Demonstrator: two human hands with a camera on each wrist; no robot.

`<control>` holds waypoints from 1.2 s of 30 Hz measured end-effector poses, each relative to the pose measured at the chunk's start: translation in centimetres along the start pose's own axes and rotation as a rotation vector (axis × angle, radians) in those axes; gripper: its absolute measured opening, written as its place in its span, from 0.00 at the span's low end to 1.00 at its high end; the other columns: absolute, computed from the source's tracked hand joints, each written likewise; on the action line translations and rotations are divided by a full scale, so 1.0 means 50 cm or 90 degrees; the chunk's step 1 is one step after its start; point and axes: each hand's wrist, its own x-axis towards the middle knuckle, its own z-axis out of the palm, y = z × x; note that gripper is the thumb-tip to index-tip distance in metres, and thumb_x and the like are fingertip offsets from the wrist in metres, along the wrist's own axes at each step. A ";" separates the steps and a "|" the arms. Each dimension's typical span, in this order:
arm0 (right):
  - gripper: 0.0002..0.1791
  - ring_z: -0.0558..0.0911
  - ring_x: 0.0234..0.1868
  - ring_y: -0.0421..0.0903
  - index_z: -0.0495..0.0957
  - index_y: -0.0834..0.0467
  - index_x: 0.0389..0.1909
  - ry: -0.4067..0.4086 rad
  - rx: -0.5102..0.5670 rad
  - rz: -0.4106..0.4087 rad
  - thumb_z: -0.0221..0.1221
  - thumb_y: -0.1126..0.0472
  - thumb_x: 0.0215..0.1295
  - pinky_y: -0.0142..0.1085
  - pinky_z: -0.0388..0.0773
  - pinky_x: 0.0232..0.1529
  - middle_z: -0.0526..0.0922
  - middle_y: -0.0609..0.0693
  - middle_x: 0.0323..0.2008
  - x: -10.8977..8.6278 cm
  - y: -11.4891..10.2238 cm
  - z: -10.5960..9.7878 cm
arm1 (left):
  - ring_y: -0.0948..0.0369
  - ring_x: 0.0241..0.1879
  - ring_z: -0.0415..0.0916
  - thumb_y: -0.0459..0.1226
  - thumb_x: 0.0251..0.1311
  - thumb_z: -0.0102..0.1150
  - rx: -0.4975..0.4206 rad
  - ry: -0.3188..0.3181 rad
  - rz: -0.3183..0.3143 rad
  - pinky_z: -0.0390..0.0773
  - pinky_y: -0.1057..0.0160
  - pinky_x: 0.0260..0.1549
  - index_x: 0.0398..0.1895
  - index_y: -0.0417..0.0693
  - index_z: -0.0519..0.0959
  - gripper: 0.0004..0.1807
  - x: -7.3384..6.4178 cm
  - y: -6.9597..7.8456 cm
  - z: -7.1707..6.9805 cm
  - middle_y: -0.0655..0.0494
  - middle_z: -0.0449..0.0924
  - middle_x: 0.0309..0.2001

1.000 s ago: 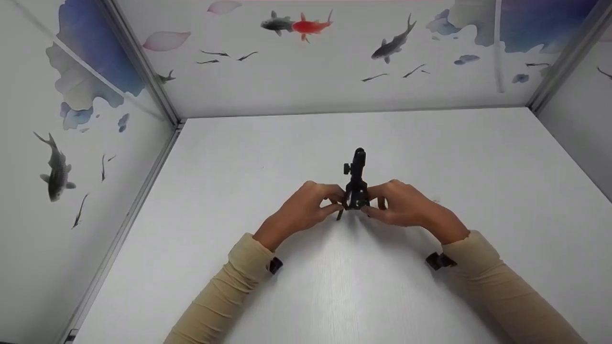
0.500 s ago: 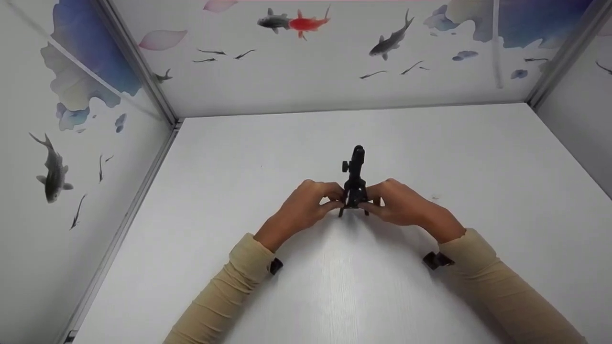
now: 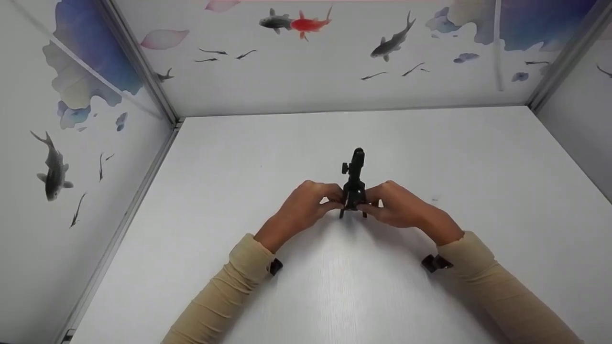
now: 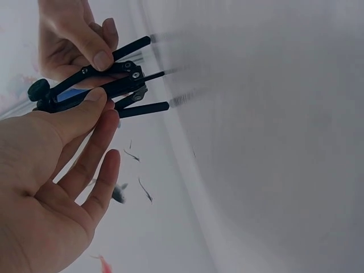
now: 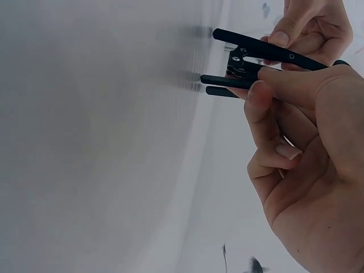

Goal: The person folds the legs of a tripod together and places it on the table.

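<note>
A small black tripod [image 3: 355,179] stands upright in the middle of the white table, a knob [image 3: 345,168] on its left side. My left hand [image 3: 306,205] pinches it low down from the left, thumb and fingertips near the top of one leg [image 4: 145,110]. From the right, my right hand [image 3: 399,205] pinches the lower part too, close to another leg [image 5: 227,81]. The legs are partly spread in both wrist views, and their tips are at or just above the tabletop. In the head view my fingers hide the joints of the legs.
The white tabletop [image 3: 215,191] runs out on all sides of the tripod. White panels with painted fish stand along the back [image 3: 311,81] and left [image 3: 28,239]. A black wrist camera [image 3: 436,263] sits under the right cuff, another [image 3: 275,266] by the left.
The right hand has shifted slightly left, and a right-hand leg tip that was mostly hidden now shows below it. Both hands keep their hold on the tripod.
</note>
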 end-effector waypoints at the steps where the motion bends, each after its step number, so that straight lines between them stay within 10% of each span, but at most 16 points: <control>1: 0.09 0.81 0.30 0.37 0.93 0.55 0.50 -0.002 0.004 0.001 0.67 0.65 0.75 0.31 0.77 0.31 0.95 0.46 0.36 0.000 0.000 0.001 | 0.60 0.46 0.93 0.35 0.65 0.75 0.000 0.000 -0.002 0.89 0.52 0.52 0.46 0.47 0.91 0.09 -0.001 0.000 0.001 0.56 0.95 0.43; 22: 0.08 0.78 0.24 0.38 0.93 0.55 0.48 -0.031 0.032 0.017 0.65 0.64 0.77 0.32 0.76 0.27 0.90 0.49 0.27 0.000 -0.006 0.000 | 0.62 0.44 0.92 0.36 0.64 0.75 0.045 0.012 0.005 0.88 0.58 0.48 0.44 0.49 0.90 0.07 -0.004 0.012 0.007 0.59 0.95 0.42; 36: 0.10 0.89 0.38 0.38 0.94 0.50 0.49 -0.063 -0.045 0.004 0.71 0.63 0.72 0.34 0.86 0.41 0.95 0.41 0.44 -0.010 0.004 -0.038 | 0.58 0.47 0.93 0.33 0.71 0.70 0.010 -0.050 -0.035 0.88 0.52 0.48 0.51 0.41 0.85 0.09 0.004 0.014 0.008 0.52 0.95 0.42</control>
